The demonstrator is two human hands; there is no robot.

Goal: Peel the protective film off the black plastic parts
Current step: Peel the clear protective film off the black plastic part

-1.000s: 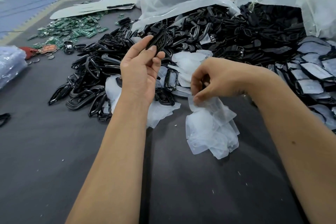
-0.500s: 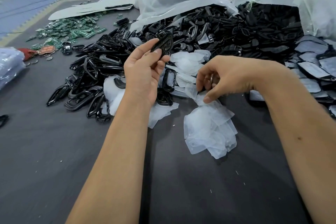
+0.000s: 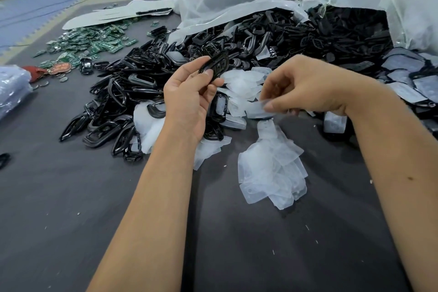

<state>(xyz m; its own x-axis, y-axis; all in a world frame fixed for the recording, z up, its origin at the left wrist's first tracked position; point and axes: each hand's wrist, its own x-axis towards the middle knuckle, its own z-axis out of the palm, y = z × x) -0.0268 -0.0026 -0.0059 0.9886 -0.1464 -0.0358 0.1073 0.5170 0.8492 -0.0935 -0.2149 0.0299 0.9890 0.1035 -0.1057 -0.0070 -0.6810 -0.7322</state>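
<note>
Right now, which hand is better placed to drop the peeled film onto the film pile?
The right hand. Its fingers pinch a clear film piece just above the film pile, while the left hand is occupied holding the black part.

Both forearms bare, left hand [image 3: 187,99] and right hand [image 3: 305,85] ungloved

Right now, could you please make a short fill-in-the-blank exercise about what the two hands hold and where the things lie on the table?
1. The left hand holds a ____ plastic part.
2. The right hand pinches a piece of clear ____.
3. The heap of peeled films lies on the ____ table cloth.
4. The circuit boards at the far left are ____ in colour.

Missing words: black; film; grey; green
</note>
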